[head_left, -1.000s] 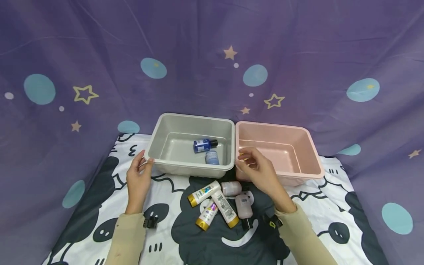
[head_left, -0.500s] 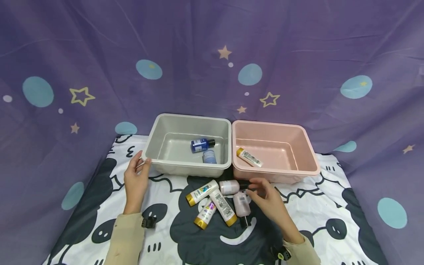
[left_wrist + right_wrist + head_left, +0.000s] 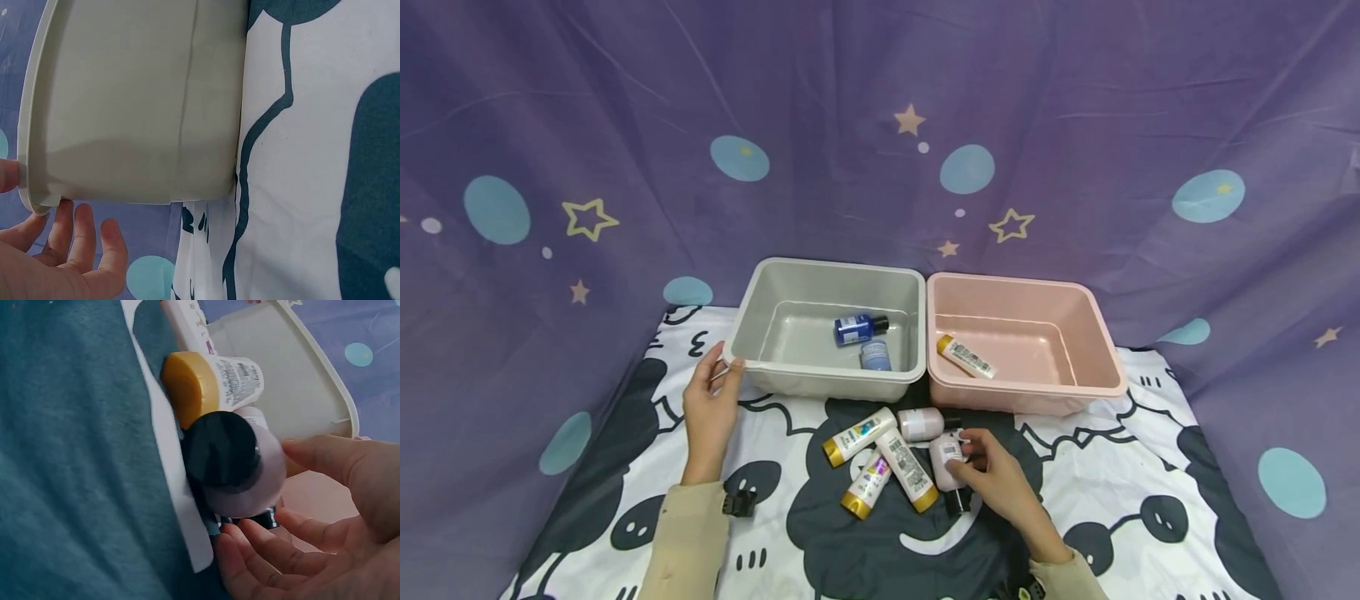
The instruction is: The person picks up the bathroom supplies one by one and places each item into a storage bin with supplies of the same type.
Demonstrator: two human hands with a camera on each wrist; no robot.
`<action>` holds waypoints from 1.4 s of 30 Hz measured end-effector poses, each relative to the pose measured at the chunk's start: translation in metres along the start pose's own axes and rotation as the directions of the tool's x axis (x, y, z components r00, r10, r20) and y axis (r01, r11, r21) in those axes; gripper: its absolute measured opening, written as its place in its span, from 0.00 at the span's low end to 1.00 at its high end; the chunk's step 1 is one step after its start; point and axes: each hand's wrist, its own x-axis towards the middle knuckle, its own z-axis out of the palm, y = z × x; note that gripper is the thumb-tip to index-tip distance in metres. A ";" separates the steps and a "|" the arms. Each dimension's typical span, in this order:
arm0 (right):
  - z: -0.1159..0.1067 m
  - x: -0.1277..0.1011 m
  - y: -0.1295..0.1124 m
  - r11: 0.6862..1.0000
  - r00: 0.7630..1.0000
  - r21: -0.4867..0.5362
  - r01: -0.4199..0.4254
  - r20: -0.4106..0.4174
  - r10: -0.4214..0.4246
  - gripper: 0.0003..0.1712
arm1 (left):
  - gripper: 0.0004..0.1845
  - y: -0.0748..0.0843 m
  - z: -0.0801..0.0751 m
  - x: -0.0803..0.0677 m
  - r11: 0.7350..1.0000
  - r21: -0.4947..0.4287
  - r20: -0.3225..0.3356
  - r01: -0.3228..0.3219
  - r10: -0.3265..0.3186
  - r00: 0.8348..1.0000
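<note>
**A:** Cartoon-print cloth (image 3: 1120,467) over the counter, purple starry sheet (image 3: 880,125) behind. Nearest, the right hand (image 3: 992,483) curls round the pale pink bottle (image 3: 946,461) lying in the pile.

**B:** I'd grip its body, lift clear of the gold-capped tubes (image 3: 887,467). Farther off, the left hand (image 3: 711,408) pinches the grey bin (image 3: 760,367) rim.

print on tube (image 3: 234,375) | too small to read | no other text legible
</note>
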 end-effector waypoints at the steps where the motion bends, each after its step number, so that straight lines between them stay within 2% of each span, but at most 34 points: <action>1: 0.001 0.000 0.001 1.000 1.000 -0.003 -0.003 0.002 0.003 0.28 | 0.30 0.000 0.000 0.000 1.000 0.000 -0.001 0.000 0.000 1.000; 13: 0.007 0.001 0.002 0.998 1.000 -0.059 0.008 0.017 -0.007 0.35 | 0.31 -0.002 0.001 0.000 1.000 -0.010 -0.003 -0.011 0.011 1.000; 21: 0.007 0.001 0.000 0.999 1.000 -0.039 -0.027 0.002 0.027 0.37 | 0.31 -0.003 0.000 0.000 1.000 -0.011 -0.001 -0.027 0.027 1.000; 34: 0.008 0.000 0.003 0.997 0.998 0.043 -0.057 -0.007 0.058 0.37 | 0.31 -0.004 -0.001 -0.002 1.000 -0.021 0.012 -0.022 0.022 1.000; 42: 0.006 0.000 0.005 0.987 0.998 0.148 -0.068 0.000 0.069 0.34 | 0.31 -0.003 -0.001 -0.003 0.999 -0.027 0.010 -0.024 0.024 1.000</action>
